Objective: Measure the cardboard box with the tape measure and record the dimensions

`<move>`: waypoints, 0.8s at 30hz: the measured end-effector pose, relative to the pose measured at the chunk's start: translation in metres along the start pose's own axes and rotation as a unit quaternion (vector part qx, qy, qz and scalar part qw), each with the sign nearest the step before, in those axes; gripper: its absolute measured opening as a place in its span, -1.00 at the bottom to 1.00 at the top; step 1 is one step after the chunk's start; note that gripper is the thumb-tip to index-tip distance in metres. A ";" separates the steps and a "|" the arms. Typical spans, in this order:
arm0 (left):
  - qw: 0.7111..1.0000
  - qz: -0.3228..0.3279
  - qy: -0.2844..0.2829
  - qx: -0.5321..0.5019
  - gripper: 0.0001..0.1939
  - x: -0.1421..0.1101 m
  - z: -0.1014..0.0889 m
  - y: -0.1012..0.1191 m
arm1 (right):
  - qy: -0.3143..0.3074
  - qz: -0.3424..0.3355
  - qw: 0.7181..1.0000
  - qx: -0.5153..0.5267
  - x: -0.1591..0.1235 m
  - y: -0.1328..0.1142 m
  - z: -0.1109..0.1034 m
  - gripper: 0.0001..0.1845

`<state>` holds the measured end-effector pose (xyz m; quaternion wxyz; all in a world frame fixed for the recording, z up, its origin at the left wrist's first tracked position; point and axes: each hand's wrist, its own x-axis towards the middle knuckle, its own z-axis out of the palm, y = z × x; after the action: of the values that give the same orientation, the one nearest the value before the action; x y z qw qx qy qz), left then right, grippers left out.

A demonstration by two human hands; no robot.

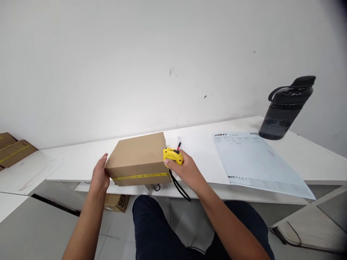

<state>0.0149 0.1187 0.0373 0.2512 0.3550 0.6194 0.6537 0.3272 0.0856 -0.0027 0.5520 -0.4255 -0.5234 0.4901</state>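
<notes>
A brown cardboard box (138, 153) with a yellow tape strip along its near side lies at the front edge of the white desk. My left hand (100, 175) grips its left end; the fingers are partly hidden behind the box. In my closed right hand (187, 168) is a yellow tape measure (172, 155), held against the box's right end, with a black wrist strap (179, 187) hanging below. No drawn-out blade can be made out. Just behind the tape measure lies a pen (179, 145) with red and black parts, partly covered.
Printed sheets (252, 159) lie to the right and overhang the desk's front edge. A dark water bottle (284, 112) stands behind them. Other cartons (17, 151) sit at far left, and another box (116, 202) is beneath the desk. A white wall (151, 72) rises behind.
</notes>
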 end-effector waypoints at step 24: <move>0.505 0.766 -0.250 0.309 -0.71 -0.136 -0.029 0.032 | -0.297 0.059 0.952 0.051 -0.060 -0.022 0.007 -0.39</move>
<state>0.0800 -0.0075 0.0488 -0.3288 0.8946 0.1799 0.2431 0.3242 0.0222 0.0098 0.3632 -0.2620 -0.6119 0.6519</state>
